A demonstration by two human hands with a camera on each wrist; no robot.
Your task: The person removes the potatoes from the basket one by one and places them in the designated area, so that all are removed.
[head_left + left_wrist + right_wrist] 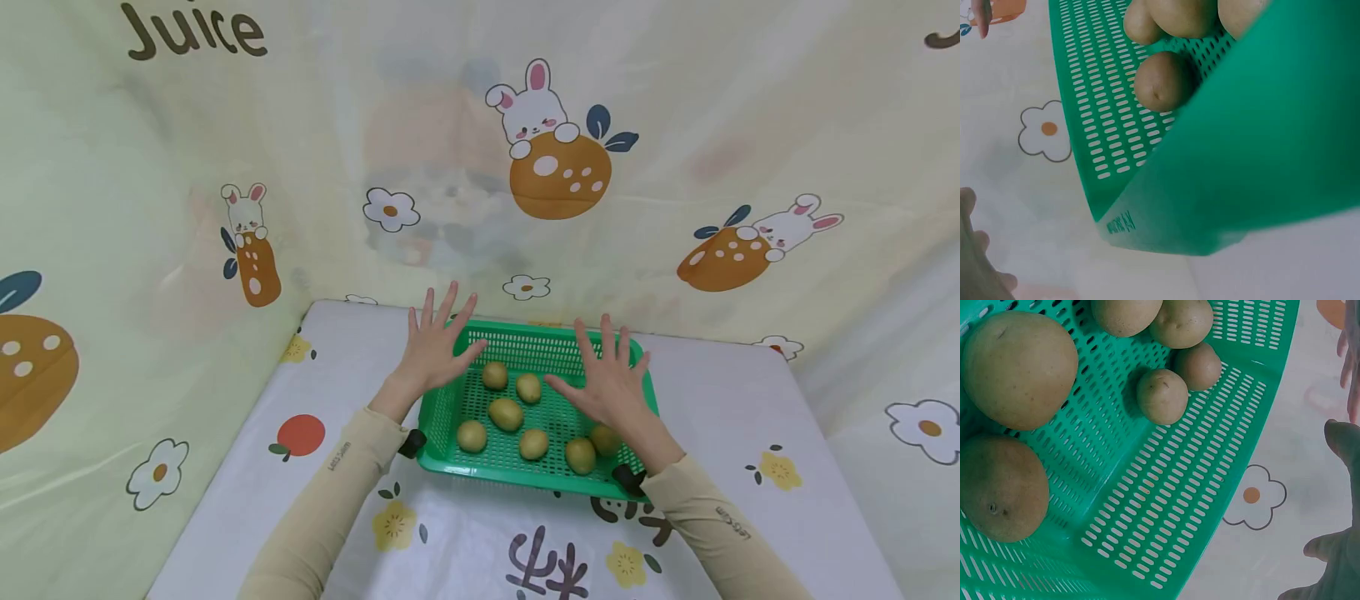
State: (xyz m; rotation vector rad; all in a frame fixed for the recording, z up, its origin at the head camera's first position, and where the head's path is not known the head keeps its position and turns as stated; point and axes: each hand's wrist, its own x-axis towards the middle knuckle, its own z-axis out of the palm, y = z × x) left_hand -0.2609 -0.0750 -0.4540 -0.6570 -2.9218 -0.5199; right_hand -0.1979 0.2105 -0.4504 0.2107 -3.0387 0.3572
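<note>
Left hand (437, 354), right hand (611, 385) hovering spread by basket (487, 472) edges; potatoes (506, 414) lying inside; desk (712, 408) extending either side; sheet (750, 108) hanging behind.

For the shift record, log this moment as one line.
left hand: spread, holding nothing | right hand: spread, holding nothing | potatoes: loose in green basket | green basket: on printed tablecloth
</note>
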